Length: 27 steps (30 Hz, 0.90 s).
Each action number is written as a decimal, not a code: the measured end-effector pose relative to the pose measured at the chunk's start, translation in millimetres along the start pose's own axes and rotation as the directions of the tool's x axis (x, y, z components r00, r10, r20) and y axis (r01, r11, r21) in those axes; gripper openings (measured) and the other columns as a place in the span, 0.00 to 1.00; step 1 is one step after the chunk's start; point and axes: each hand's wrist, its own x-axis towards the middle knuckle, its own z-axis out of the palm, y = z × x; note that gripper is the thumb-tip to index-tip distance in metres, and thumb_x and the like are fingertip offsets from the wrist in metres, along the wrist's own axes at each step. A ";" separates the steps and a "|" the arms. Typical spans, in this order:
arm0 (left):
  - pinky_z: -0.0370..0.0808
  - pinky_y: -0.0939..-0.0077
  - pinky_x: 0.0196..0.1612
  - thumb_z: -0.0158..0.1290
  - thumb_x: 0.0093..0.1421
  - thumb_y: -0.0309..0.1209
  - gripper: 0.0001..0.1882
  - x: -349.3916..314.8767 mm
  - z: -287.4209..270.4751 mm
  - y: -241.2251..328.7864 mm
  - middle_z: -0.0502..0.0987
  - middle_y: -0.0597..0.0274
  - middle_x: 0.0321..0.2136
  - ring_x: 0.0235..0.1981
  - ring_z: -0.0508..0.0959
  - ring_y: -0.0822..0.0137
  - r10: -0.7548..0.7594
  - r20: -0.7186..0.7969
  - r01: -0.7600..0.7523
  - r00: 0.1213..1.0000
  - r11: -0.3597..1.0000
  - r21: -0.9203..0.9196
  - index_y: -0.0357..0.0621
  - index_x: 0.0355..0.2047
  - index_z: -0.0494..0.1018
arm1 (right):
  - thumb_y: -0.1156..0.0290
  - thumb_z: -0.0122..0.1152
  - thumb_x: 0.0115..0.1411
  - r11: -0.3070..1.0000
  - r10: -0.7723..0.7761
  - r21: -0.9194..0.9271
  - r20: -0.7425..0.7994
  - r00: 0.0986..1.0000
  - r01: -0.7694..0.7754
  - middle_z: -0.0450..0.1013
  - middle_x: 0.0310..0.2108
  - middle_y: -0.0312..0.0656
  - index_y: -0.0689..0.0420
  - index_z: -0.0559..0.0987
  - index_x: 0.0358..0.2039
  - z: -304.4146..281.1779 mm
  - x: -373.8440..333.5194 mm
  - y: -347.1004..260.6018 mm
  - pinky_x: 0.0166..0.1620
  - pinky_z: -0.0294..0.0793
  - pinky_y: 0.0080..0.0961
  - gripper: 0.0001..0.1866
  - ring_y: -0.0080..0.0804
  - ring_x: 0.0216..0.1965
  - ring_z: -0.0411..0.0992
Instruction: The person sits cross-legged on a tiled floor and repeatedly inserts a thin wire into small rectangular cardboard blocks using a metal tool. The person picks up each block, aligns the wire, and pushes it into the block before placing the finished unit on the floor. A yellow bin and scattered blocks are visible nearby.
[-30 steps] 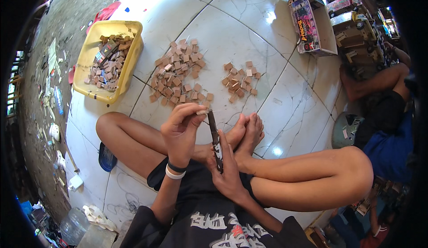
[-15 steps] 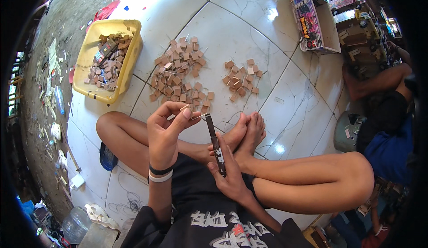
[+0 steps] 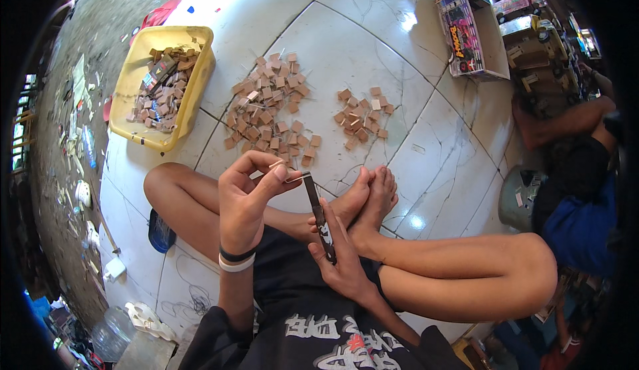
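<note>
My left hand point(image 3: 245, 197) is raised in front of my lap, thumb and fingers pinching a small brown wooden block. From the pinch a thin pale stick point(image 3: 295, 178) sticks out to the right. Fingers closed, my right hand point(image 3: 343, 263) grips a long, narrow dark tool point(image 3: 317, 211), whose exact kind I cannot make out. The tool's upper tip meets or nearly meets the free end of the stick. Beyond my hands, a large heap of brown wooden blocks point(image 3: 266, 107) with thin pale sticks lies on the tiles, and a smaller heap point(image 3: 360, 118) is to its right.
A yellow basin point(image 3: 123, 128) with blocks and a dark box stands at the far left. Far right is a printed carton point(image 3: 459, 34), beside wooden toy trucks point(image 3: 542, 57). Another person point(image 3: 579, 197) sits at the right. My crossed legs and bare feet point(image 3: 376, 200) border the heaps.
The tool's tip has shifted slightly left and down, closer to my left fingers. My left hand keeps its pinch almost in place.
</note>
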 end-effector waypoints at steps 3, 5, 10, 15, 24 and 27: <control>0.87 0.66 0.52 0.61 0.69 0.23 0.07 -0.9 -0.6 0.5 0.80 0.59 0.38 0.44 0.87 0.64 0.003 0.009 -0.004 1.000 1.000 0.004 0.32 0.43 0.76 | 0.77 0.59 0.72 1.000 -0.027 0.000 -0.008 1.000 0.027 0.68 0.57 0.56 0.56 0.51 0.80 1.9 1.4 0.1 0.62 0.67 0.38 0.41 0.51 0.56 0.70; 0.87 0.65 0.51 0.61 0.69 0.23 0.07 -1.9 -1.3 0.9 0.80 0.59 0.38 0.44 0.87 0.64 0.015 0.006 -0.015 1.000 1.000 0.019 0.31 0.43 0.76 | 0.77 0.59 0.72 0.999 -0.036 -0.008 -0.014 0.999 0.036 0.68 0.54 0.55 0.56 0.51 0.80 2.7 1.3 0.2 0.61 0.68 0.37 0.41 0.50 0.53 0.70; 0.87 0.65 0.51 0.61 0.69 0.23 0.08 -2.3 -1.7 0.4 0.80 0.60 0.38 0.43 0.87 0.64 0.006 0.001 -0.006 1.000 0.999 0.046 0.31 0.43 0.76 | 0.77 0.59 0.72 1.000 0.026 0.017 -0.001 1.000 -0.026 0.68 0.48 0.53 0.56 0.51 0.80 2.1 -2.2 1.1 0.58 0.69 0.38 0.41 0.49 0.48 0.69; 0.87 0.65 0.52 0.61 0.69 0.23 0.08 -2.0 2.0 -0.1 0.80 0.59 0.39 0.44 0.87 0.63 -0.012 -0.017 0.013 1.000 0.999 0.029 0.32 0.45 0.76 | 0.78 0.59 0.71 1.000 -0.030 0.002 -0.038 0.999 0.030 0.68 0.47 0.53 0.56 0.52 0.80 3.2 -2.9 3.1 0.58 0.69 0.38 0.42 0.50 0.47 0.69; 0.84 0.67 0.53 0.66 0.67 0.28 0.23 0.0 7.4 -16.1 0.85 0.51 0.48 0.47 0.87 0.63 -0.156 0.131 0.159 0.979 0.987 -0.009 0.31 0.59 0.75 | 0.78 0.59 0.72 0.979 0.068 0.190 0.012 0.998 -0.069 0.68 0.47 0.46 0.60 0.57 0.77 0.3 -7.4 0.1 0.55 0.71 0.34 0.36 0.40 0.47 0.70; 0.84 0.69 0.50 0.67 0.66 0.30 0.24 1.2 1.0 -18.9 0.86 0.57 0.43 0.44 0.86 0.67 -0.230 0.168 0.258 0.959 0.952 -0.164 0.33 0.58 0.75 | 0.72 0.58 0.75 0.738 0.095 0.609 0.333 0.938 -0.291 0.67 0.46 0.40 0.62 0.65 0.67 -9.2 -11.6 2.0 0.50 0.73 0.29 0.24 0.29 0.45 0.68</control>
